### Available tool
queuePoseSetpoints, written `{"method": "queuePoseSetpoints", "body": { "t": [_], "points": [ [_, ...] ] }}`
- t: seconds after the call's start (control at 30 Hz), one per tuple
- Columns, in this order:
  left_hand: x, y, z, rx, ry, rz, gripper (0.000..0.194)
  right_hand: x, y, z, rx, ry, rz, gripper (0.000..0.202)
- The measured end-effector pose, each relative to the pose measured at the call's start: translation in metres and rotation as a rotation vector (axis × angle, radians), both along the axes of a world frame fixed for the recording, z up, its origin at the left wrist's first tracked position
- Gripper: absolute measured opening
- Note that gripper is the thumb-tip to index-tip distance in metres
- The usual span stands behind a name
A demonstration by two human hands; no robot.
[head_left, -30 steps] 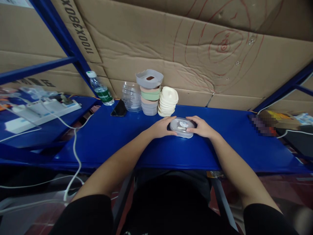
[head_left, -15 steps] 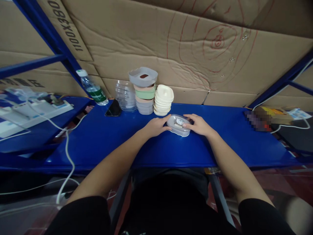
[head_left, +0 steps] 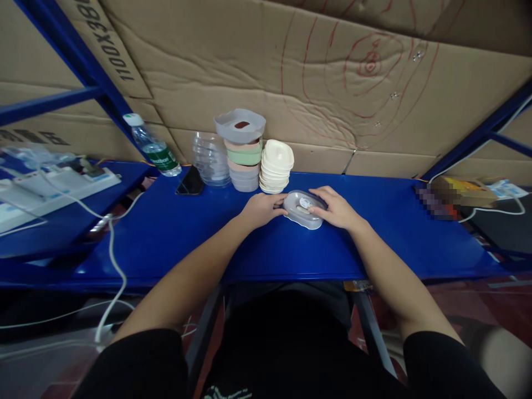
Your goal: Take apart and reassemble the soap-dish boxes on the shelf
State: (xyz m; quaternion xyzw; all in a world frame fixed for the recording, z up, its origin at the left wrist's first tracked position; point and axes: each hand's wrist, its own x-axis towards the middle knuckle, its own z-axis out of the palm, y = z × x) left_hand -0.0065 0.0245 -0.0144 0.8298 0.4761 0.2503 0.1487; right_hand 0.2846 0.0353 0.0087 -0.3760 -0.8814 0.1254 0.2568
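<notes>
**A:** Surface and room?
**B:** Smooth, glossy blue metal bench [head_left: 274, 255] under both grips. Beyond them, a creased brown cardboard wall [head_left: 208, 66], red rings drawn beyond the right grip. Blue metal post [head_left: 62, 48] far off to the left.

**A:** Grip state?
**B:** Right grip [head_left: 336, 210]: holding a translucent grey rounded plastic container [head_left: 302, 217], thumb on top, fingers round the far edge. Left grip [head_left: 261, 211]: half-curled, fingertips against the left end; cannot tell if it bears any hold.

**A:** Container's place?
**B:** On the bench, between the grips.

**A:** Surroundings?
**B:** Just beyond the left grip: a stack of shallow cream pieces [head_left: 276, 166], beside it a pink, green and grey stack [head_left: 244, 158]. Farther left, a clear plastic bottle with green label [head_left: 160, 157]. White power strip [head_left: 66, 185] well left of both grips.
</notes>
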Motion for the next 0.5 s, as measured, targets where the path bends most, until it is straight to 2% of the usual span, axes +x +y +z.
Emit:
{"method": "queuePoseSetpoints", "body": {
  "t": [0.1,0.23,0.5],
  "points": [
    [0.0012,-0.0004,-0.0004,0.014,0.053,0.010,0.039,-0.0020,-0.0010,0.0007,-0.006,0.054,0.114,0.068],
    [0.0031,-0.0036,0.0009,0.026,0.052,-0.019,0.041,-0.0009,0.0009,-0.0005,-0.055,0.068,0.137,0.072],
    [0.0048,-0.0048,-0.0037,0.024,0.015,-0.080,0.084,-0.0012,0.0045,-0.0083,-0.103,0.003,0.128,0.082]
  ]
}}
